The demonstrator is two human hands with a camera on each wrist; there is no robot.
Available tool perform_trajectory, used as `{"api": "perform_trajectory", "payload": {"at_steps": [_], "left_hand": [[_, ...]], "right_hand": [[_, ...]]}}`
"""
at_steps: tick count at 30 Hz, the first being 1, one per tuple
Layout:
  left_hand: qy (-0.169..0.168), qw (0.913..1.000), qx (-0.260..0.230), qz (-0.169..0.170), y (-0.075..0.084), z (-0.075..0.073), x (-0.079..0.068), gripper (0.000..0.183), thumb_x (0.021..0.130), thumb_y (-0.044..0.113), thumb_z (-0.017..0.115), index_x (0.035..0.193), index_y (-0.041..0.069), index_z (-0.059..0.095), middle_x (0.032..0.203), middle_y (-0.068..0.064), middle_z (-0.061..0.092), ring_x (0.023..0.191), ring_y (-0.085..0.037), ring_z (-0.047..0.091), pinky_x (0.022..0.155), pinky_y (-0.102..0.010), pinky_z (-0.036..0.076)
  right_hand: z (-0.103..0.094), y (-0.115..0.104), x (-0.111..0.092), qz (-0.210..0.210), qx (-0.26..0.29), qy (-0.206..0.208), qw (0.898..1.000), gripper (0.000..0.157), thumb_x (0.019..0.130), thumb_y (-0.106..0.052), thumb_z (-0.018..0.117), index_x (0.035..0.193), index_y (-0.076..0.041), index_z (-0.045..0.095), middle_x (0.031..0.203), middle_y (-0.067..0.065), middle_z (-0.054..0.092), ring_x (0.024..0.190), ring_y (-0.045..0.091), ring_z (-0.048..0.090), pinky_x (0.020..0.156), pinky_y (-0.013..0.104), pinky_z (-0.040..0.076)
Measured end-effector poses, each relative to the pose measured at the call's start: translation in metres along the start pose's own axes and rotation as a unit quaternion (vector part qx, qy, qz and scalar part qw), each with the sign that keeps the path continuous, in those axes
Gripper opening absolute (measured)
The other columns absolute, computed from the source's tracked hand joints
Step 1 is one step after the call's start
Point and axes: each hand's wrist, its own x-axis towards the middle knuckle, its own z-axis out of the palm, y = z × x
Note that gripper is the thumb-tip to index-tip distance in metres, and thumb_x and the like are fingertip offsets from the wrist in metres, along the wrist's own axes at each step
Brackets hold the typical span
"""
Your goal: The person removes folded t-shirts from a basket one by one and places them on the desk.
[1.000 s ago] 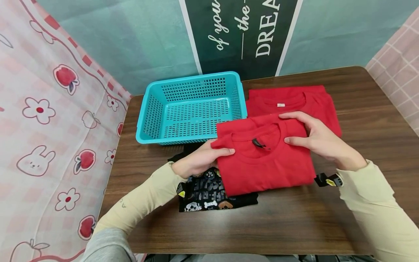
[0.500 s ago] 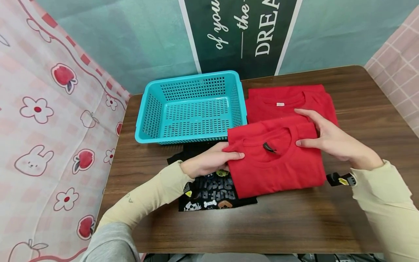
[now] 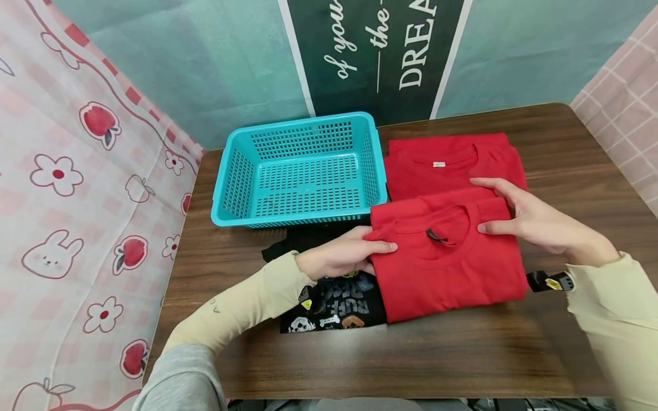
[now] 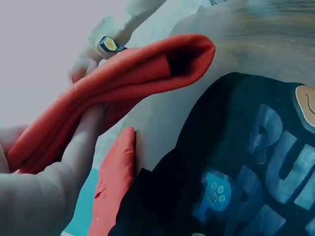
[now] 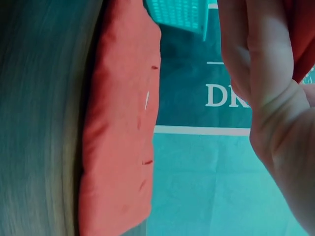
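A folded red T-shirt [image 3: 442,279] with a black neck tag is held up between both hands. My left hand [image 3: 346,255] pinches its left side, thumb on top and fingers underneath; the left wrist view shows the folded layers between them. At the right side, my right hand [image 3: 540,225] grips the cloth with its thumb on top; its other fingers are partly hidden. Below and to the left lies a folded black T-shirt [image 3: 349,305] with a dog-and-bone print, partly covered from view. A second folded red T-shirt [image 5: 118,123] with a white neck label lies on the table behind.
A turquoise plastic basket [image 3: 303,220] stands at the back left of the wooden table [image 3: 437,359], beside the second red T-shirt. A patterned curtain [image 3: 77,228] hangs along the left, and a teal cloth with lettering [image 3: 205,63] backs the table.
Both hands have carried the folded red T-shirt to the right and slightly towards the person, showing more of the black one's left part. The basket and second red T-shirt have stayed put.
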Motion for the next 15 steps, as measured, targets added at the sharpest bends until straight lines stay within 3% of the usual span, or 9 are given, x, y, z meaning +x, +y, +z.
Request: {"api": "perform_trajectory", "payload": {"at_steps": [8, 15], "left_hand": [[-0.001, 0.9998, -0.014, -0.015, -0.003, 0.011, 0.014, 0.036, 0.101, 0.012, 0.049, 0.137, 0.008, 0.045, 0.126, -0.014, 0.061, 0.092, -0.014, 0.067, 0.078, -0.035, 0.059], [-0.007, 0.9992, -0.025, -0.03, -0.007, 0.023, 0.027, 0.034, 0.1, 0.012, 0.05, 0.135, 0.009, 0.046, 0.128, -0.012, 0.06, 0.097, -0.017, 0.065, 0.087, -0.042, 0.056]], "right_hand": [[-0.008, 0.014, -0.006, 0.015, -0.038, 0.002, 0.999, 0.077, 0.085, -0.001, 0.068, 0.147, -0.018, 0.026, 0.116, -0.008, 0.052, 0.096, 0.007, 0.061, 0.072, 0.026, 0.056], [-0.016, 0.027, -0.013, 0.035, -0.057, -0.002, 0.998, 0.075, 0.086, -0.003, 0.069, 0.146, -0.015, 0.025, 0.115, -0.008, 0.051, 0.095, 0.006, 0.06, 0.071, 0.026, 0.055]]}}
